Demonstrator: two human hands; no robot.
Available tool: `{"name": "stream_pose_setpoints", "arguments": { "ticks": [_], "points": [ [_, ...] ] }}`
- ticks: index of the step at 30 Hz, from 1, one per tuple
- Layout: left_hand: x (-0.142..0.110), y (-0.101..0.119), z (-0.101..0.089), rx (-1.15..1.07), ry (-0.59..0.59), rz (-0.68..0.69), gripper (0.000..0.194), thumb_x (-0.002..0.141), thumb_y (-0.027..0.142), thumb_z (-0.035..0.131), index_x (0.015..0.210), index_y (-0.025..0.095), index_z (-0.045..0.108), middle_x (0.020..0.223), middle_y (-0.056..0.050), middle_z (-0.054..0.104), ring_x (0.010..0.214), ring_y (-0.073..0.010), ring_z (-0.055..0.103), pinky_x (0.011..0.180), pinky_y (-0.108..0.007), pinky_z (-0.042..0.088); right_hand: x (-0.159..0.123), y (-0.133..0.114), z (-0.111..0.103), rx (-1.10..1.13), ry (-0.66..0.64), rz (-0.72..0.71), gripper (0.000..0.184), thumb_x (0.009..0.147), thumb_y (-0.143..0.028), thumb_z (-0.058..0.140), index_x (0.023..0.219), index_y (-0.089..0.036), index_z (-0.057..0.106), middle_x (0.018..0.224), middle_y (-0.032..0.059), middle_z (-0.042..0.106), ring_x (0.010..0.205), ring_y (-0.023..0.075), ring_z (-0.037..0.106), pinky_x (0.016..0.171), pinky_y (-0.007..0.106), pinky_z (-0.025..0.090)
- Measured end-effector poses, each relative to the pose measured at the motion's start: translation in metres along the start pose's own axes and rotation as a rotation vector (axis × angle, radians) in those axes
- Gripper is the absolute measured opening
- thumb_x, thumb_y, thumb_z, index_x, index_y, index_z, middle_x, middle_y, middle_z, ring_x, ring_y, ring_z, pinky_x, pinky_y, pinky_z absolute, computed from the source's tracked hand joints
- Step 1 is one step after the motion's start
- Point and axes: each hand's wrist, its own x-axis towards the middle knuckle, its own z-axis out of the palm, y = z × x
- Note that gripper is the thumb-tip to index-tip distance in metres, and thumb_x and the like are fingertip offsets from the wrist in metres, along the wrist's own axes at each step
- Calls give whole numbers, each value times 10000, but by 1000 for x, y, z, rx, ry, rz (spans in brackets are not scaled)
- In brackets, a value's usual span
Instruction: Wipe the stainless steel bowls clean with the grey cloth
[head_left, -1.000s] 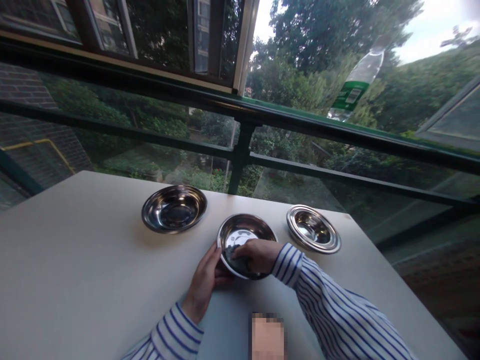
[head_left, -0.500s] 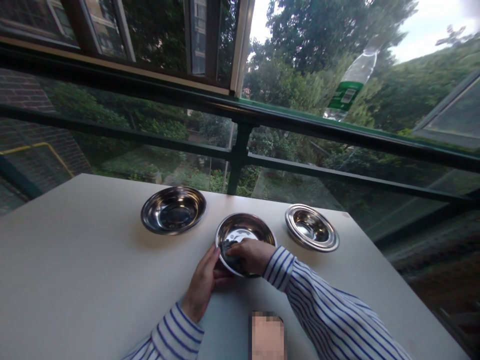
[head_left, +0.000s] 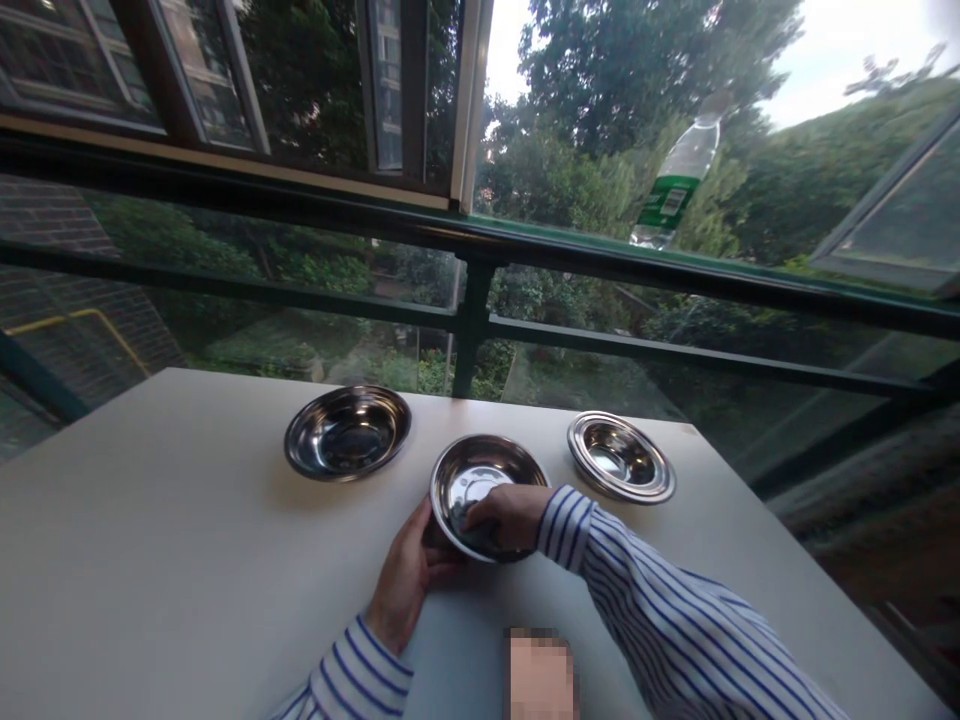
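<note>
A shiny stainless steel bowl point(head_left: 517, 455) sits near the middle of the white table. My left hand point(head_left: 405, 575) grips its near left side, with the thumb up along the rim and the fingers under the lower wall. My right hand point(head_left: 510, 515) reaches inside the bowl from the right, its fingers closed and pressed down toward the near inner wall. Under those fingers shows part of a dark, crumpled wad point(head_left: 469, 517). Most of the wad is hidden by the hand, and its material cannot be made out.
A wider steel bowl point(head_left: 349, 435) stands at the back left of the white table point(head_left: 187, 540). At the back right are nested steel bowls point(head_left: 622, 455) with broad rims. Behind runs a dark green railing point(head_left: 570, 255), with a green-labelled plastic bottle point(head_left: 671, 195) above it.
Inside the bowl, my right hand has shifted slightly right and downward with the dark wad, which shows less now. My left hand keeps its grip. The view has tilted slightly.
</note>
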Motion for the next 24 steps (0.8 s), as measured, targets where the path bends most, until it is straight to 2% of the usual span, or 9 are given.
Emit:
{"name": "stream_pose_setpoints", "arguments": {
  "ticks": [3, 6, 8, 10, 14, 16, 19, 22, 24],
  "points": [
    [0, 0, -1, -31, 27, 16, 491, 831, 369, 456, 1298, 231, 394, 1379, -113, 414, 631, -152, 655, 576, -304, 521, -8, 13, -14, -40, 26, 106, 280, 793, -141, 562, 1071, -168, 581, 1002, 70, 620, 929, 212, 585, 800, 356, 460],
    [0, -3, 0, -24, 7, 2, 508, 829, 366, 457, 1314, 244, 369, 1442, -98, 313, 632, -153, 658, 581, -317, 526, -2, 13, -15, -74, 154, 205, 415, 750, -39, 461, 1143, -138, 554, 1116, 135, 592, 1069, 259, 523, 898, 371, 382],
    [0, -6, 2, -11, -29, -18, 483, 834, 381, 447, 1294, 238, 400, 1400, -100, 387, 620, -155, 657, 569, -311, 522, 6, 4, -8, -69, 187, 215, 446, 755, -49, 424, 1186, -112, 521, 1139, 159, 583, 1073, 255, 524, 905, 362, 373],
    [0, -7, 3, 3, -48, -25, 470, 838, 404, 438, 1273, 225, 426, 1315, -110, 492, 623, -162, 658, 559, -304, 517, 13, -7, -1, -45, 172, 173, 462, 776, -104, 427, 1232, -138, 489, 1129, 140, 598, 1048, 236, 545, 878, 334, 395],
    [0, -5, 1, 31, -26, -6, 475, 838, 440, 429, 1240, 191, 462, 1131, -125, 627, 656, -186, 663, 572, -304, 515, 9, -17, 3, 5, 46, 59, 510, 748, -180, 495, 1254, -244, 482, 1081, 43, 636, 964, 179, 587, 794, 249, 436],
    [1, -3, -1, 27, -17, 1, 470, 838, 433, 429, 1244, 199, 461, 1149, -123, 617, 641, -180, 661, 564, -302, 514, -1, -15, -4, 6, -35, 29, 513, 702, -163, 535, 1202, -279, 537, 989, 1, 668, 882, 156, 610, 743, 216, 446],
    [1, 0, -4, -13, -11, 9, 508, 840, 406, 432, 1313, 226, 380, 1354, -125, 444, 652, -165, 661, 560, -302, 519, -14, -7, -18, -48, -75, 68, 506, 648, -113, 557, 1118, -295, 606, 917, -6, 686, 833, 169, 622, 719, 228, 452],
    [0, 1, -6, -16, -13, -15, 573, 851, 418, 401, 1367, 198, 284, 1459, -147, 250, 683, -169, 666, 574, -309, 526, -17, 1, -25, -142, 29, 188, 472, 684, -91, 506, 1122, -239, 604, 1025, 65, 659, 954, 228, 594, 802, 306, 435],
    [-2, 1, -6, 12, -34, -43, 585, 855, 438, 377, 1370, 179, 278, 1466, -161, 221, 657, -163, 664, 564, -307, 524, -14, 5, -22, -190, 97, 273, 423, 718, -85, 467, 1110, -166, 604, 1032, 132, 644, 981, 261, 584, 819, 349, 426]
  ]
}}
